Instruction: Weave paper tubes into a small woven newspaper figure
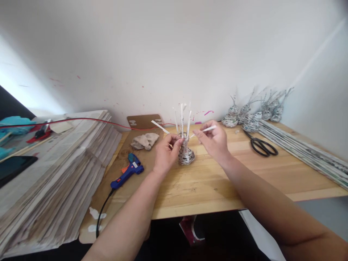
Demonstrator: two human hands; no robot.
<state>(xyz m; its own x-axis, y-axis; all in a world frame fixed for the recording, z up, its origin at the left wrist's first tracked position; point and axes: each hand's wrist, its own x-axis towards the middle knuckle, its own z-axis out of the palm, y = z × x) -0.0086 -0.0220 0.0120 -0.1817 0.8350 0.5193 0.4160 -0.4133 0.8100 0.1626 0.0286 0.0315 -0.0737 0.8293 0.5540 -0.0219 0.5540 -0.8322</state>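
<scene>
A small woven paper vase (pixel 186 156) stands on the wooden table, with several white paper strips (pixel 182 117) sticking up from its narrow neck. My left hand (pixel 168 152) pinches the neck from the left, thumb and fingers closed on it. Past its fingers a white strip end juts out to the upper left. To the right of the neck, my right hand (pixel 213 139) is closed on a white paper strip (pixel 209 128), whose end reaches toward the vase. The inner side of the neck is hidden by my fingers.
A blue glue gun (pixel 127 172) lies on cardboard beside a crumpled cloth (pixel 145 141). A tall newspaper stack (pixel 62 181) fills the left. Black scissors (pixel 263 146), rolled paper sticks (pixel 301 152) and several woven vases (pixel 230 117) are at right. A red wire (pixel 108 122) crosses behind.
</scene>
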